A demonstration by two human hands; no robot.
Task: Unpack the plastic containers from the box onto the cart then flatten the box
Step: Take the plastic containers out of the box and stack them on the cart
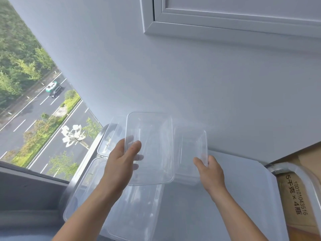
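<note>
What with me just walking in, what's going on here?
A person is unpacking clear plastic containers. The left hand grips a large container, the right hand pinches a smaller container by its rim, both over the grey cart. More containers lie on the cart on the left. The cardboard box is at right.

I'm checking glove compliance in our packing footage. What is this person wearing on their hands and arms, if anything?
Nothing worn is visible. The left hand and right hand are bare: no gloves, rings or watch. The left forearm and right forearm are uncovered down to the frame's bottom edge, with no sleeve, bracelet or marking in view.
</note>
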